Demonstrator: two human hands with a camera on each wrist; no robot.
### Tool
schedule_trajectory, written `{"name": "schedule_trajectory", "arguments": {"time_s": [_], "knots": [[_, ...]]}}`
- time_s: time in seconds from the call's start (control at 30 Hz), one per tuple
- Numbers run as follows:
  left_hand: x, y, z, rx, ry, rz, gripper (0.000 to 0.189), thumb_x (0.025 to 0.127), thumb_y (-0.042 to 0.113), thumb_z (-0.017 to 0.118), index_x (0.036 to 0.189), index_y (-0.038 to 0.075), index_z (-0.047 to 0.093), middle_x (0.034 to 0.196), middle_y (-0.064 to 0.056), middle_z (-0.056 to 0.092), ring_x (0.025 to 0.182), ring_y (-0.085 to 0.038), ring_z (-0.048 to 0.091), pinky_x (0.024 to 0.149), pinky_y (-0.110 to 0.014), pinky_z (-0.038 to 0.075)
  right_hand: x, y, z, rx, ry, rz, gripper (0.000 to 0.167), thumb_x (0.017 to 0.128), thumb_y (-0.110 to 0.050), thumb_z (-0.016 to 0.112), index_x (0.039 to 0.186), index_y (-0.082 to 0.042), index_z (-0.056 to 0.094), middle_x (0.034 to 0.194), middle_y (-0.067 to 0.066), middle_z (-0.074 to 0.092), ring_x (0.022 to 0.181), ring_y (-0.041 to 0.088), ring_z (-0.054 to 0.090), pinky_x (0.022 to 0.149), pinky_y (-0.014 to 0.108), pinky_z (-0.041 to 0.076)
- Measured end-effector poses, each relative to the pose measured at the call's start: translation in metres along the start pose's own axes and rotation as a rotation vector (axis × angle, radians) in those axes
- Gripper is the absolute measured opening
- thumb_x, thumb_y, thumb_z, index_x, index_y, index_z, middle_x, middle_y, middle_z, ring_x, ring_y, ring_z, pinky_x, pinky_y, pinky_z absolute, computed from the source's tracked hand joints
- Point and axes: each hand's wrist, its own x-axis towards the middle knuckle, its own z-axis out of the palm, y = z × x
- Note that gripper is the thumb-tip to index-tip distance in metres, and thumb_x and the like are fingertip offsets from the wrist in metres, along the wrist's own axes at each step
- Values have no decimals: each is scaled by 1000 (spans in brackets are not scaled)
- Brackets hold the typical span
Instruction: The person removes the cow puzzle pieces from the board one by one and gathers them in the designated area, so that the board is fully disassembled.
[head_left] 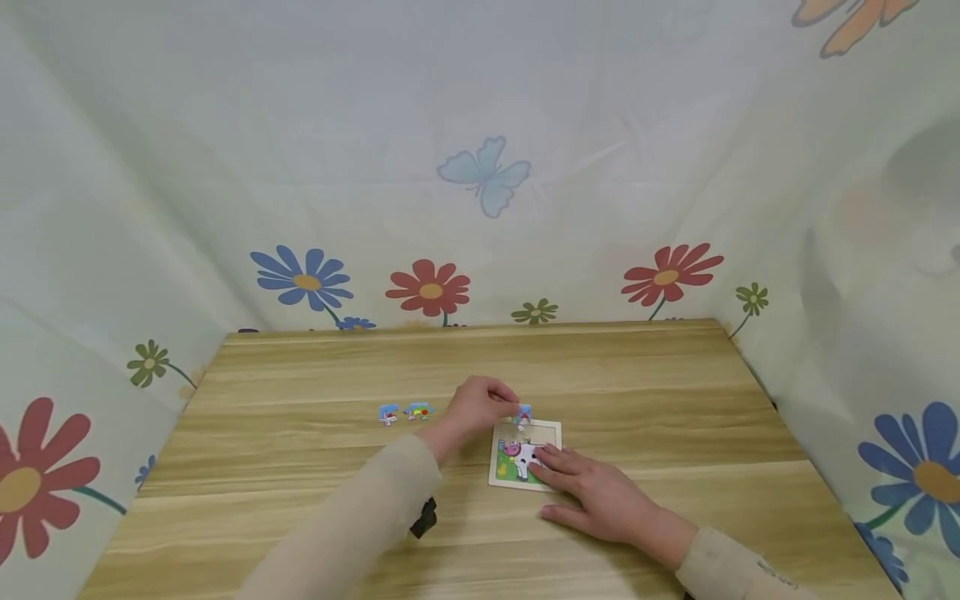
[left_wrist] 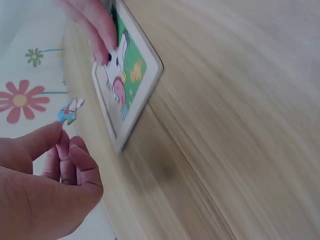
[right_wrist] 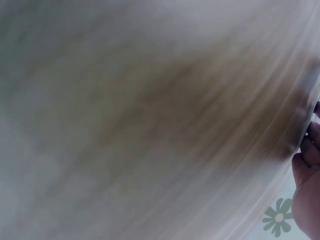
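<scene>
My left hand (head_left: 480, 406) pinches a small blue jigsaw piece (head_left: 524, 413) between thumb and fingertips, just over the far edge of a puzzle tray (head_left: 492, 472). In the left wrist view the jigsaw piece (left_wrist: 69, 111) stands up from the fingertips, apart from the tray. A cow picture (head_left: 525, 462) fills the tray's near part; bare wood shows in its far part. My right hand (head_left: 600, 497) rests with fairly straight fingers on the cow's right side, thumb on the table. At the right wrist view's edge, only part of that hand (right_wrist: 307, 175) shows.
Two loose jigsaw pieces, one with a white and red shape (head_left: 387, 415) and one with coloured dots (head_left: 417, 412), lie left of the tray on the wooden table (head_left: 300, 467). A flowered curtain (head_left: 360, 192) surrounds the table's back and sides.
</scene>
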Motion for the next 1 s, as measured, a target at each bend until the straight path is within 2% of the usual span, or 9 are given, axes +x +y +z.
{"name": "schedule_trajectory", "arguments": {"time_s": [0.23, 0.43, 0.73, 1.0], "knots": [[-5, -10, -27, -27, 21, -38, 7, 83, 19, 74, 85, 13, 70, 83, 0, 65, 78, -20, 58, 67, -30, 48, 0, 0, 0, -5, -5, 2, 61, 91, -52, 54, 142, -22, 44, 148, 2, 37, 133, 24, 36, 101, 45, 37], [-3, -26, -46, -46, 60, -76, 8, 83, 17, 74, 86, 10, 70, 85, -2, 64, 84, -29, 60, 67, -29, 48, 0, 0, 0, -18, -4, -6, 61, 91, -52, 53, 143, -21, 42, 149, 2, 36, 133, 25, 37, 100, 45, 38], [-5, -38, -69, 30, 107, -142, 9, 83, 21, 75, 86, 13, 69, 86, -2, 64, 78, -22, 57, 65, -29, 47, 0, 0, 1, -8, -9, -3, 62, 91, -53, 53, 143, -21, 43, 149, 2, 35, 134, 25, 36, 101, 45, 37], [-4, -48, -83, 27, 131, -176, 12, 81, 20, 76, 86, 11, 69, 87, -3, 64, 73, -20, 55, 61, -29, 46, 0, 0, 2, -13, 0, -10, 62, 91, -52, 53, 143, -20, 43, 149, 3, 36, 133, 25, 36, 100, 45, 38]]}}
